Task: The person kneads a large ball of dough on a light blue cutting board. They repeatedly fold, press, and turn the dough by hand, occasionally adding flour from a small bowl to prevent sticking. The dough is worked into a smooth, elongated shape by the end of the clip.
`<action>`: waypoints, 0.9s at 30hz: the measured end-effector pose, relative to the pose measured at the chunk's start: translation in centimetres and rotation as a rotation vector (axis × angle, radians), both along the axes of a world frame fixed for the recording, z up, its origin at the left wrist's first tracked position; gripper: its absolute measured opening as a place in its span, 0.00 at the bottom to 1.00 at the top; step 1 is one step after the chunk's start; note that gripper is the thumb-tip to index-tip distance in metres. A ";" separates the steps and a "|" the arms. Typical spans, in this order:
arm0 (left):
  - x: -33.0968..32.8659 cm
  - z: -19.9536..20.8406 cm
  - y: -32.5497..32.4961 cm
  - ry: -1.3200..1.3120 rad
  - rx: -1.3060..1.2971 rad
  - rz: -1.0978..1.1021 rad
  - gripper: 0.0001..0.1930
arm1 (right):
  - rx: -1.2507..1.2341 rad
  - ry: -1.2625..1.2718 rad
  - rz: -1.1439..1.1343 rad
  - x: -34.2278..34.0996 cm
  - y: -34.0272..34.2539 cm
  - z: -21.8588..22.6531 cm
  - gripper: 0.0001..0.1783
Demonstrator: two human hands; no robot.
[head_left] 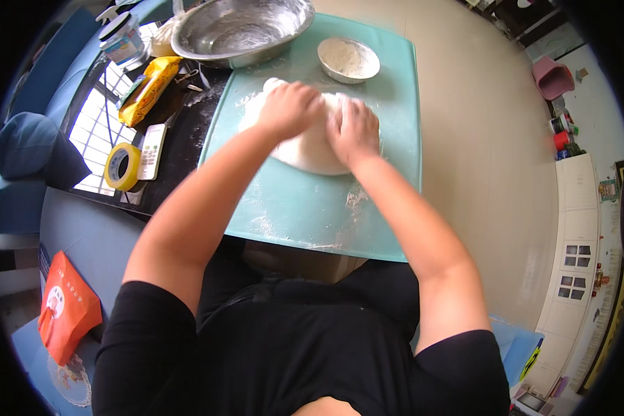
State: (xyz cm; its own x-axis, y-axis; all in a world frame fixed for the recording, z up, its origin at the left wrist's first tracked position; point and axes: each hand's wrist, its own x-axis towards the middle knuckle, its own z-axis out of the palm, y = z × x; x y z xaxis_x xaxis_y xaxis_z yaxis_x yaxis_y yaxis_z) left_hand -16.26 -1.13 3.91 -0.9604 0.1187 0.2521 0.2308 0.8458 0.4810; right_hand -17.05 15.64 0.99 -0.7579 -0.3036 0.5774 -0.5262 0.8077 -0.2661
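Note:
A large mound of white dough [313, 154] lies on a floured teal board [284, 208]. My left hand [291, 111] presses on its far left part, fingers curled over the dough. On its far right side, my right hand [355, 132] grips it too, with fingers bent into the edge. The fingertips of both hands are partly hidden and a little blurred. Just beyond my right hand stands a bowl [349, 60] of white flour. A wide metal basin [246, 31], dusted white inside, stands at the board's far left corner.
On the black tabletop to the left are a yellow tape roll [122, 167], a white remote control [152, 152], a yellow packet [150, 90] and a white tub [123, 40]. An orange bag [68, 308] lies at lower left. Far right stands a pink chair [552, 78].

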 end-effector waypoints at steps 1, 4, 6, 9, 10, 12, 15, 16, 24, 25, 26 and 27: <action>2.8 -0.8 -0.1 0.138 0.013 0.015 0.17 | 0.028 0.034 0.059 2.5 0.3 0.8 0.22; 10.7 -2.1 0.1 0.454 0.108 0.060 0.18 | 0.113 0.075 0.197 8.5 0.5 3.4 0.30; 13.5 -3.1 0.5 0.528 0.148 0.057 0.21 | 0.129 -0.003 0.330 9.7 1.7 4.0 0.38; 15.8 -3.0 -0.1 0.474 0.114 0.006 0.21 | -0.027 0.051 0.289 10.6 2.2 4.0 0.39; 15.8 -3.4 -0.2 0.444 0.140 -0.021 0.21 | -0.035 -0.078 0.178 11.2 2.6 2.7 0.42; 16.1 -3.5 -1.0 0.384 0.176 -0.054 0.21 | 0.050 -0.068 0.093 13.9 1.1 2.2 0.43; 16.6 -1.9 2.0 0.392 0.563 0.385 0.22 | 0.203 -0.113 0.078 17.6 -0.6 1.5 0.44; 16.5 -1.5 2.7 0.367 0.588 0.494 0.28 | 0.220 -0.132 0.103 18.7 -0.8 1.5 0.43; 17.2 -5.8 -1.7 0.384 0.302 0.281 0.32 | -0.161 -0.203 0.193 10.3 7.8 -0.7 0.30; 17.3 -6.1 -1.7 0.395 0.318 0.277 0.32 | -0.125 -0.213 0.024 8.0 9.1 -3.1 0.31; 17.4 -6.4 -2.0 0.409 0.332 0.275 0.32 | -0.027 -0.289 -0.128 6.1 10.0 -4.8 0.33; 17.3 -6.7 -2.3 0.424 0.347 0.274 0.33 | 0.075 -0.361 -0.281 4.5 10.2 -6.0 0.35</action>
State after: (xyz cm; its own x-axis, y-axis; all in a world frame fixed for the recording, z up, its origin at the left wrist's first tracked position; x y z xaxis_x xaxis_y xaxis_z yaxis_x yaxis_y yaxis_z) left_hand 1.03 -3.39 -2.75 -0.7518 -0.2758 0.5990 0.2591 0.7117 0.6529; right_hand -12.53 25.89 -5.00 -0.9652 -0.0883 0.2462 -0.1686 0.9297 -0.3276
